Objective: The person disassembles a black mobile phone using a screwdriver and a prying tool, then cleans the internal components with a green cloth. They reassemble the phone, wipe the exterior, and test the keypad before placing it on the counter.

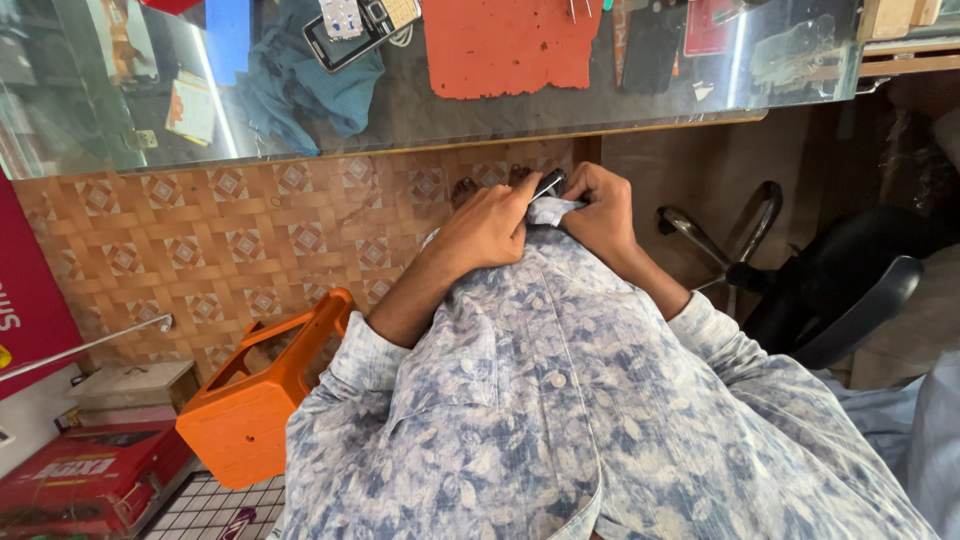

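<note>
Seen from above, left to right: red boxes point(85, 480) on the floor, orange plastic stool point(262, 395) beside a patterned wood panel. At centre, left hand point(487, 228) with grip closed on a small dark phone-like object point(548, 184) and on the shirt hem point(553, 209) wrapped against it. Right hand point(603, 212) touching, grip pinched shut on the same cloth. Above, glass worktop point(120, 150) with orange mat point(508, 45). Far right, black chair point(840, 290).

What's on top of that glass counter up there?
On the glass counter lie an orange mat, a dark mobile phone and a teal cloth. Reflections blur smaller items, and the frame cuts off the far side.
</note>
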